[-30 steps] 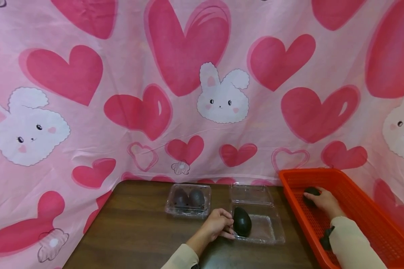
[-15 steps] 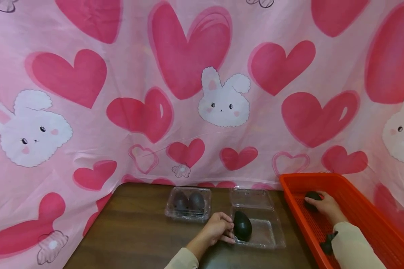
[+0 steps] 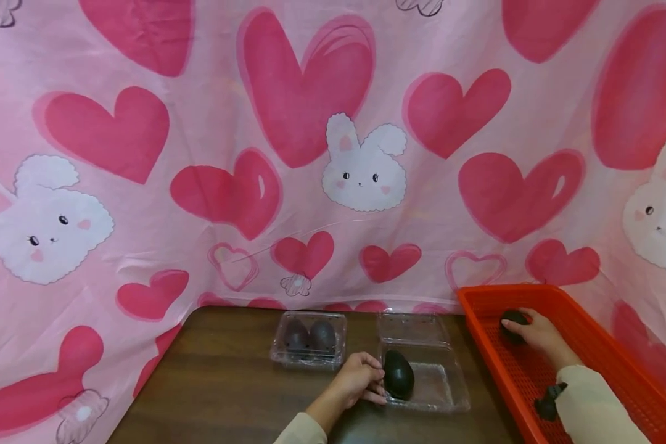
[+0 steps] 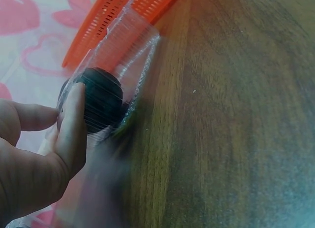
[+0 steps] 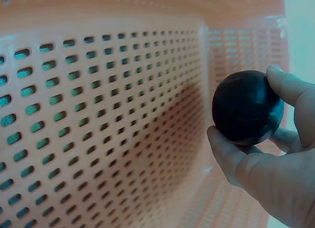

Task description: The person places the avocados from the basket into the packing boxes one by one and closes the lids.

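My right hand (image 3: 541, 336) grips a dark avocado (image 3: 514, 325) inside the orange basket. The right wrist view shows thumb and fingers curled about the round dark avocado (image 5: 246, 107), close to the perforated basket wall. With thumb and fingers, my left hand (image 3: 359, 379) pinches the left edge of an open clear plastic clamshell box (image 3: 435, 385). One dark green avocado (image 3: 398, 375) lies in the left half of that box, beside my fingers. In the left wrist view this avocado (image 4: 101, 100) shows through the clear wall.
A second clamshell box (image 3: 309, 361), lid down, stands to the left with two dark avocados (image 3: 322, 336) in it. The orange basket (image 3: 594, 342) is at the table's right side. A pink cloth (image 3: 288, 203) with hearts and rabbits hangs behind the brown wooden table (image 3: 216, 382).
The head view has shifted slightly. Both hands keep nearly the same places, the left at the box's edge and the right on the avocado in the basket.
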{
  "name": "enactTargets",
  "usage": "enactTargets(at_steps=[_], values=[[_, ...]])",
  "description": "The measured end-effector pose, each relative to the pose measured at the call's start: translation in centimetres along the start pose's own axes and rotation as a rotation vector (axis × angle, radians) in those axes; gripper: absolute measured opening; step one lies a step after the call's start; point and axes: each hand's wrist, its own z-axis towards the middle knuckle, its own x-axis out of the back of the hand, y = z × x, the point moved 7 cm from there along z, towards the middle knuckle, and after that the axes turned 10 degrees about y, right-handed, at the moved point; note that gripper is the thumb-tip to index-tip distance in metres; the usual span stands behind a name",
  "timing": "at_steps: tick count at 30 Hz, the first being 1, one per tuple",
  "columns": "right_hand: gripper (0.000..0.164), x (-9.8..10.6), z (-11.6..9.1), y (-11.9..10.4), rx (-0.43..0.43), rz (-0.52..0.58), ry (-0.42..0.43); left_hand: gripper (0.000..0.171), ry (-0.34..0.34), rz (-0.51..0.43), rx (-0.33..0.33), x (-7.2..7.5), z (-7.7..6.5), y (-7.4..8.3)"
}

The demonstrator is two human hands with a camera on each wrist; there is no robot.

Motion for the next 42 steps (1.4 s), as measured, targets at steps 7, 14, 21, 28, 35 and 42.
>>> enactTargets(at_steps=[7,14,21,28,35,42], values=[[0.095,0.9,-0.6,-2.4,0.042,-0.013,0.03,0.014,-0.001,-0.008,-0.007,0.2,0.1,0.1],[0.093,1.7,-1.6,-3.7,0.077,-0.036,0.05,0.014,-0.015,-0.011,-0.003,0.0,0.1,0.0],[0.093,2.2,-2.4,-4.3,0.094,-0.065,0.062,0.014,-0.016,-0.013,-0.005,-0.1,0.2,-0.1],[0.088,2.0,-3.3,-5.5,0.127,-0.045,0.075,0.014,-0.01,-0.006,-0.004,0.0,-0.1,0.2],[0.086,1.1,-4.5,-7.4,0.15,0.008,0.069,0.014,-0.008,-0.006,-0.004,0.0,0.2,-0.1],[0.079,-0.2,-6.1,-10.0,0.216,0.037,0.062,0.015,-0.002,0.002,-0.004,0.0,0.1,0.1]])
